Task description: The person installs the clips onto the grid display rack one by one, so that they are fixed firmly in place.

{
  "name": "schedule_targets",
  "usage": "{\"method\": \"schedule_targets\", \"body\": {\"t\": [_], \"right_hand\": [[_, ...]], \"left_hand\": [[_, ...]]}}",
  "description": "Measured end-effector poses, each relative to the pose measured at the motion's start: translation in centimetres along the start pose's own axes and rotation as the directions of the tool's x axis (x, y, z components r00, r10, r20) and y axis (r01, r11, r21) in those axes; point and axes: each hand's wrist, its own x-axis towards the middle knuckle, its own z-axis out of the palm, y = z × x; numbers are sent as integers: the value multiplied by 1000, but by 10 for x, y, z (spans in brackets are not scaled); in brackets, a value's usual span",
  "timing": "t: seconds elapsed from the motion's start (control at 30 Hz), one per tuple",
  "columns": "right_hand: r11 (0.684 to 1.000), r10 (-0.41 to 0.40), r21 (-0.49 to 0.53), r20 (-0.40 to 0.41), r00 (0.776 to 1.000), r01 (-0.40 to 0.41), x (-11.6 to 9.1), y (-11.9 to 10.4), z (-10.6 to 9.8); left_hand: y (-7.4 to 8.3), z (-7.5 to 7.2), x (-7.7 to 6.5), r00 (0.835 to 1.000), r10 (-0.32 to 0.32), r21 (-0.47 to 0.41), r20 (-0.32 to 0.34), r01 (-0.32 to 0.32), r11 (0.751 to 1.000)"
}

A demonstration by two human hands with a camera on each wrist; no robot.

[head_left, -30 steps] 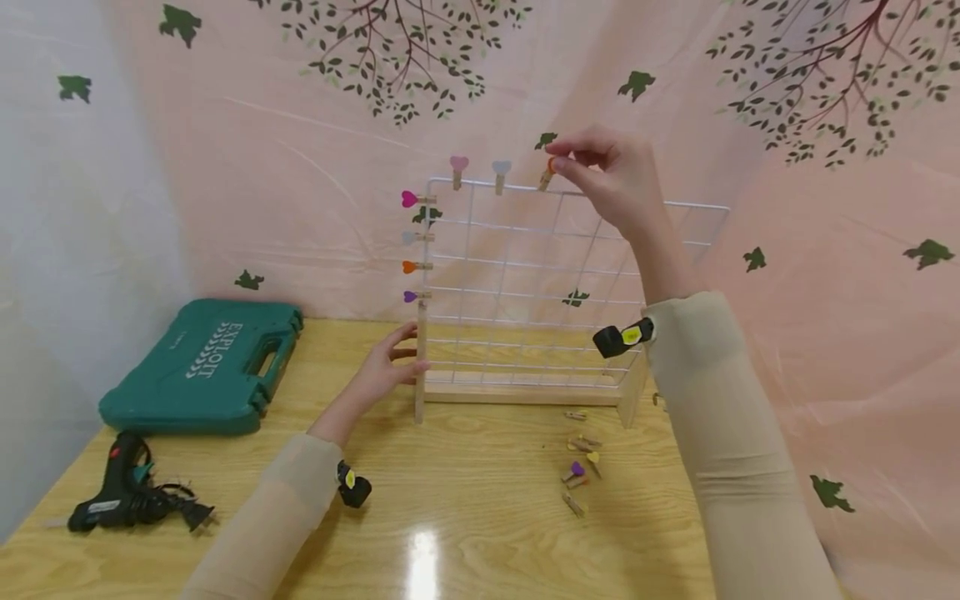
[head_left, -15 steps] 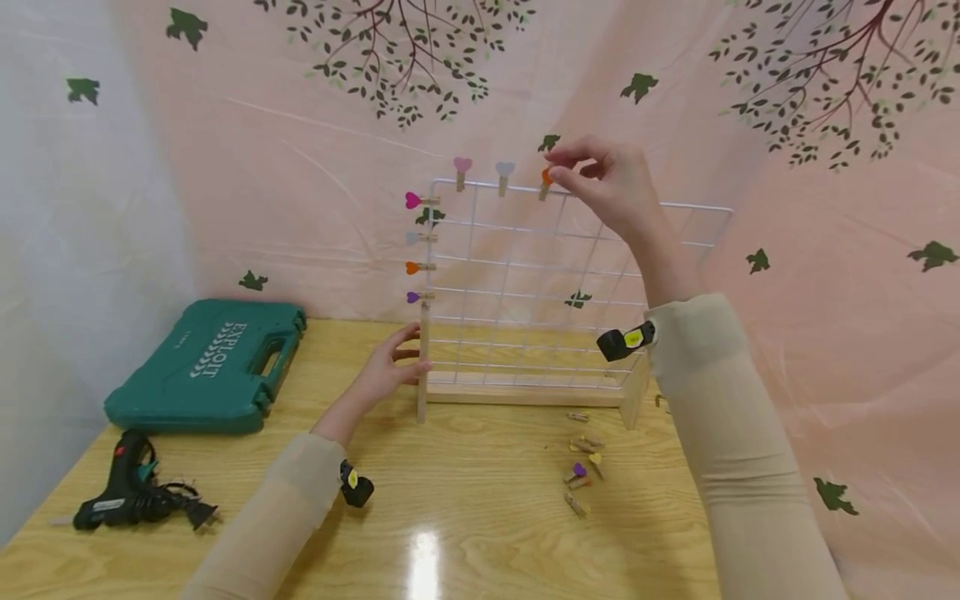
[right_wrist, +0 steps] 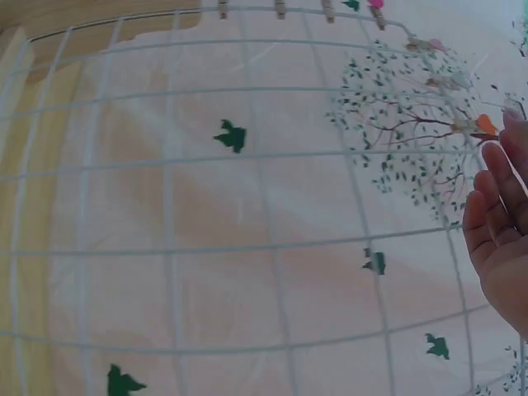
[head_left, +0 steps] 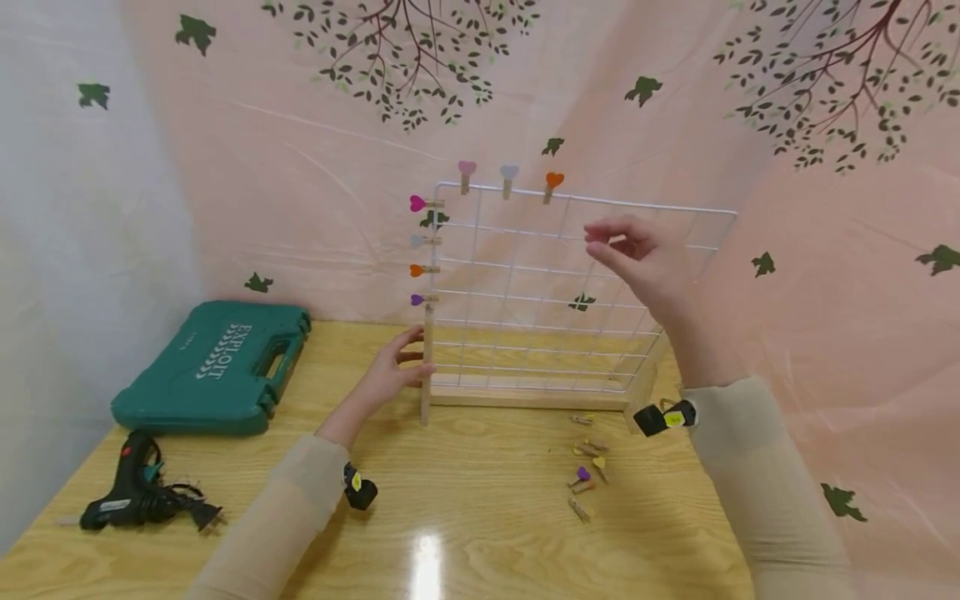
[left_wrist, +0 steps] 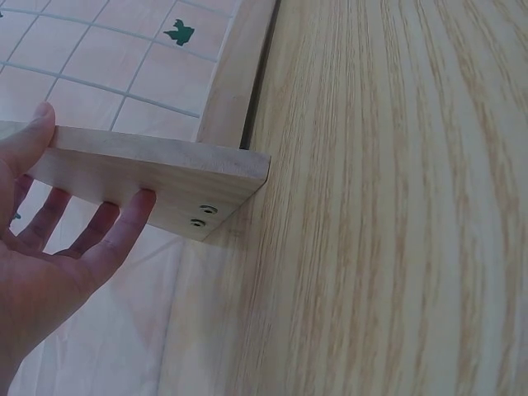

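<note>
A white wire grid rack [head_left: 615, 202] stands upright on a wooden base. My left hand [head_left: 386, 372] holds its left wooden side board [left_wrist: 165, 165], thumb on one face and fingertips on the other. Near the grid's upper right, my right hand [head_left: 641, 254] hangs in front with fingers loosely bent and nothing in them. Clipped along the top wire are an orange heart clothespin [head_left: 554, 181], a pale blue one [head_left: 508, 173] and a pink one [head_left: 467, 169]. Several more run down the left edge, including a magenta heart clothespin [head_left: 417, 203] and a purple one [head_left: 417, 300].
Several loose clothespins [head_left: 577, 510] lie on the wood-grain table [head_left: 480, 533] in front of the rack's right side. At the left are a green tool case [head_left: 195, 367] and a black glue gun [head_left: 135, 492] with its cord. A printed pink cloth hangs behind the rack.
My right hand has let go of the orange heart clothespin, which stays clipped on the top wire, and has moved down and right. My left hand keeps its hold on the side board.
</note>
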Motion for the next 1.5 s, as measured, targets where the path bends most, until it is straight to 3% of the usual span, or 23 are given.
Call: {"method": "schedule_targets", "body": {"t": [0.07,0.13,0.33,0.53,0.8,0.97,1.13,1.23,1.5], "right_hand": [[994,31,-108,54,998,-25,-18,10,1],[988,52,-154,113,992,-35,-36,24,3],[963,142,-257,240,960,-79,-91,94,6],[943,202,-317,300,932,-102,-139,148,12],[928,216,-361,325,921,-90,-174,199,20],[901,257,-419,316,913,-108,-182,213,27],[874,299,-467,300,906,-134,-180,209,31],[865,344,-470,305,888,-174,-179,207,32],[887,403,-381,362,841,-261,-174,199,31]], "left_hand": [[-1,1,0,1000,-2,-3,2,2,1000],[-2,1,0,1000,2,-2,6,-2,1000],[1,2,-1,1000,0,7,-4,0,1000],[2,2,-1,1000,-6,15,-13,6,1000],[3,1,-2,1000,-4,13,-9,4,1000],[3,2,-1,1000,4,13,-3,-4,1000],[3,2,-1,1000,-5,16,-5,5,1000],[2,2,0,1000,-11,22,-5,11,1000],[17,1,-5,999,-31,-4,20,32,999]]}}
